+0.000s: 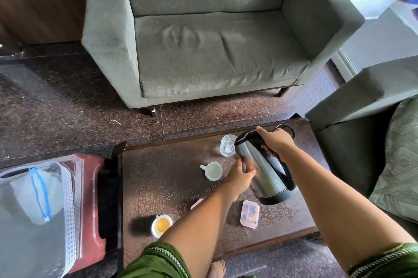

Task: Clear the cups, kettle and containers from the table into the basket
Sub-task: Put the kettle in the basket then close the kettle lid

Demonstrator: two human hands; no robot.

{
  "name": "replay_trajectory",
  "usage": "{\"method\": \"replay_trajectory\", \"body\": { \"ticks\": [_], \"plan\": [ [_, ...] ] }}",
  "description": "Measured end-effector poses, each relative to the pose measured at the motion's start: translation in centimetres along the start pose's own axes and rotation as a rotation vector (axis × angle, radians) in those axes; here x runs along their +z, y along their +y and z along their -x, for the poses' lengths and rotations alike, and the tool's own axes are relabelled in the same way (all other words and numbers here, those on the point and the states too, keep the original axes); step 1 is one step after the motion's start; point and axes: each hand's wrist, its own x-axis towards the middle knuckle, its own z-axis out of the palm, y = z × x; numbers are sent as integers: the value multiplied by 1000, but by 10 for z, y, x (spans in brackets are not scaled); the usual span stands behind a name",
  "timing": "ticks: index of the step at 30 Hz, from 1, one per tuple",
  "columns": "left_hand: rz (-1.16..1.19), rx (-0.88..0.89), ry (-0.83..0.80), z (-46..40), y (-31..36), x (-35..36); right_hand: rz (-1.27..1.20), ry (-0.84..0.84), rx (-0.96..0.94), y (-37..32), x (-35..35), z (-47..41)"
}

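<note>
A steel kettle with a black handle and base hangs tilted above the dark table. My right hand grips its handle near the lid. My left hand presses against its steel side. A clear glass stands just behind the kettle. A white cup sits left of my left hand. Near the front edge are a white cup holding orange liquid and a small pink lidded container. Another pink container peeks out from under my left forearm. The white perforated basket stands at the left.
The basket rests on a red stool beside the table and holds a clear bag with a blue strip. A grey armchair faces the table across the dark floor. A second seat with a patterned cushion stands right of the table.
</note>
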Motion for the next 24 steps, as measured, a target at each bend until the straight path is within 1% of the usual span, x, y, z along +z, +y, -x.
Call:
{"method": "replay_trajectory", "body": {
  "ticks": [4, 9, 19, 24],
  "plan": [
    [-10, 3, -1, 1, 1, 1, -27, -1, 9, 1, -1, -1],
    [13, 11, 7, 4, 3, 3, -18, -3, 1, 1, -4, 1],
    [-16, 6, 25, 7, 7, 1, 8, 5, -3, -2, -5, 2],
    [3, -12, 8, 8, 9, 0, 24, 1, 1, -6, -6, 4]
  ]
}}
